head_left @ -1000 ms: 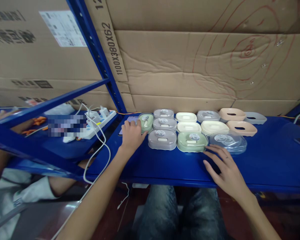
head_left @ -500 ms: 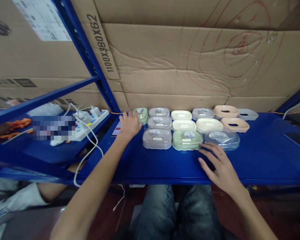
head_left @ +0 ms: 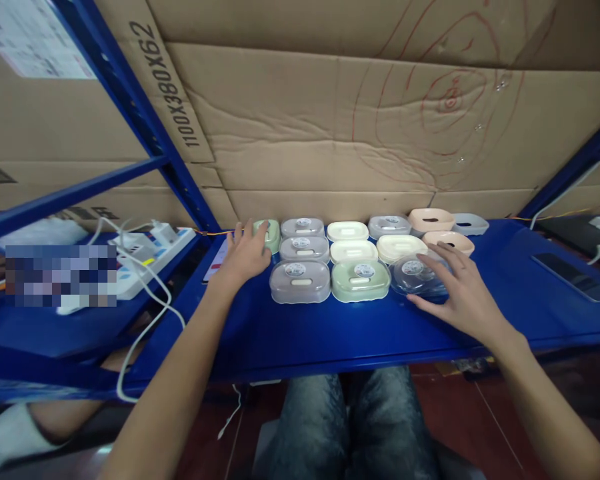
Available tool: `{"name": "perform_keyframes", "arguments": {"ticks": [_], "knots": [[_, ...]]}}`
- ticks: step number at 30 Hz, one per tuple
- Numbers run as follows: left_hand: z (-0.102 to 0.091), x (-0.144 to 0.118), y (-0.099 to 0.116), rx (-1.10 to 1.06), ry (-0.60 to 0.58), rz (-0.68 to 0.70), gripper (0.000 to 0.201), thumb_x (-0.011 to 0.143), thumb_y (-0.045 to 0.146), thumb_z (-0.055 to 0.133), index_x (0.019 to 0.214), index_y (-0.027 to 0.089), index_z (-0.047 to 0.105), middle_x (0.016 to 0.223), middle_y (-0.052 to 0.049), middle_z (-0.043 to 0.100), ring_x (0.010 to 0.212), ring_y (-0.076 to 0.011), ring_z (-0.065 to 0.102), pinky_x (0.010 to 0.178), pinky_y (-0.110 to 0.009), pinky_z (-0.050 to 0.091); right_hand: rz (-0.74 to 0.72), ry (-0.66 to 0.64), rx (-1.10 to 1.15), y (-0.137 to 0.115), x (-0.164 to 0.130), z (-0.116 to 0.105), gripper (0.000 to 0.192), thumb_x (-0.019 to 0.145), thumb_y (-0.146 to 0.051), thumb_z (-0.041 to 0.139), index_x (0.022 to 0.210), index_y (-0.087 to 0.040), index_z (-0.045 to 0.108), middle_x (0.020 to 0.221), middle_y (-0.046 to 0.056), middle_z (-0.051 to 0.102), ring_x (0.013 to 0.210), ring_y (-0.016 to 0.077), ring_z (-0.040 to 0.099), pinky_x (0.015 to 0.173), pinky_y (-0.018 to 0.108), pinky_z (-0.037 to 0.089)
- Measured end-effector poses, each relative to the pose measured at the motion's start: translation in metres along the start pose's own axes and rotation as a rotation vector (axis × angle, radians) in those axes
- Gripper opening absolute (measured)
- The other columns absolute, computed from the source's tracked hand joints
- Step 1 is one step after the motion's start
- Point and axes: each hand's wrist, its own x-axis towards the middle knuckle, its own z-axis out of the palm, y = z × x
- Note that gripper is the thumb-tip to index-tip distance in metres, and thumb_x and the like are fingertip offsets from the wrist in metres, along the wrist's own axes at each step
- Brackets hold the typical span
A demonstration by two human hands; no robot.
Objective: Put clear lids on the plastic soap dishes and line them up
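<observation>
My left hand [head_left: 243, 255] is at the left end of the rows of soap boxes, fingers spread, against the near left side of a small green soap box [head_left: 271, 235]. My right hand [head_left: 463, 293] reaches over a stack of clear plastic lids [head_left: 414, 277], thumb at the near side and fingers across the top; it looks open, not closed round them. Beside the lids sits a green soap box [head_left: 361, 280] with a clear lid and round label. Lidded grey soap boxes [head_left: 300, 283] stand left of it. Behind are cream soap box parts [head_left: 353, 252].
Peach trays [head_left: 431, 220] and a pale grey tray [head_left: 471, 225] are at the back right. A phone [head_left: 577, 275] lies right on the blue shelf [head_left: 290, 340]; another phone [head_left: 214, 265] is by my left hand. A power strip [head_left: 157, 257] with white cables stands left. Another person's arm shows lower left.
My right hand has moved from the green box's near corner rightward over the clear lids. My left hand stays by the small green box. The view has turned slightly right.
</observation>
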Motion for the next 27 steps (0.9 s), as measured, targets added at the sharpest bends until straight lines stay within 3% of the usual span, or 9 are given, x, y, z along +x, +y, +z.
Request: {"name": "perform_keyframes", "arguments": {"ticks": [3,7,12,19,22,27], "knots": [[-0.009,-0.004,0.019,-0.031,0.046,0.063,0.068,0.106,0.030,0.042,0.172,0.015,0.043,0.181,-0.023,0.036,0.170,-0.0472,0.028,0.135,-0.069,0.027,-0.050,-0.139,-0.060,0.016,0.011,0.009,0.089,0.094,-0.072,0.077,0.163,-0.020,0.054,0.171,0.024,0.051,0.162,0.0502,0.043,0.130,0.073,0.037],[-0.025,-0.009,0.055,-0.077,0.026,0.193,0.061,0.110,0.036,0.039,0.166,0.015,0.052,0.180,-0.019,0.040,0.171,-0.0480,0.022,0.137,-0.068,0.021,-0.041,-0.202,-0.081,0.028,0.016,0.024,0.091,0.092,-0.075,0.076,0.162,-0.020,0.057,0.162,0.023,0.060,0.153,0.0494,0.052,0.125,0.070,0.043],[-0.039,-0.003,0.103,-0.165,-0.038,0.384,0.054,0.108,0.039,0.047,0.158,0.023,0.061,0.171,-0.014,0.054,0.170,-0.0462,0.026,0.136,-0.068,0.022,0.023,-0.123,-0.076,0.038,0.015,0.025,0.097,0.083,-0.083,0.080,0.154,-0.019,0.065,0.151,0.024,0.065,0.138,0.0494,0.059,0.116,0.068,0.049],[-0.036,0.031,0.172,-0.200,-0.157,0.611,0.046,0.103,0.031,0.057,0.143,0.014,0.069,0.150,-0.023,0.068,0.149,-0.0432,0.056,0.124,-0.056,0.043,0.068,0.026,-0.033,0.037,0.008,0.016,0.099,0.084,-0.081,0.081,0.160,-0.021,0.058,0.153,0.022,0.063,0.140,0.0471,0.057,0.117,0.066,0.047],[-0.032,0.051,0.207,-0.213,-0.273,0.613,0.044,0.101,0.031,0.064,0.142,0.018,0.070,0.149,-0.020,0.070,0.143,-0.0400,0.063,0.119,-0.051,0.049,0.117,0.064,-0.057,0.031,0.001,0.018,0.097,0.085,-0.080,0.080,0.159,-0.022,0.058,0.152,0.022,0.063,0.138,0.0473,0.057,0.115,0.066,0.047],[-0.019,0.077,0.255,-0.183,-0.381,0.646,0.054,0.098,0.037,0.070,0.148,0.016,0.067,0.154,-0.022,0.068,0.142,-0.0378,0.066,0.114,-0.045,0.053,0.147,0.122,-0.060,0.026,-0.007,0.027,0.091,0.086,-0.079,0.081,0.153,-0.022,0.062,0.148,0.021,0.066,0.134,0.0451,0.061,0.110,0.062,0.051]]}}
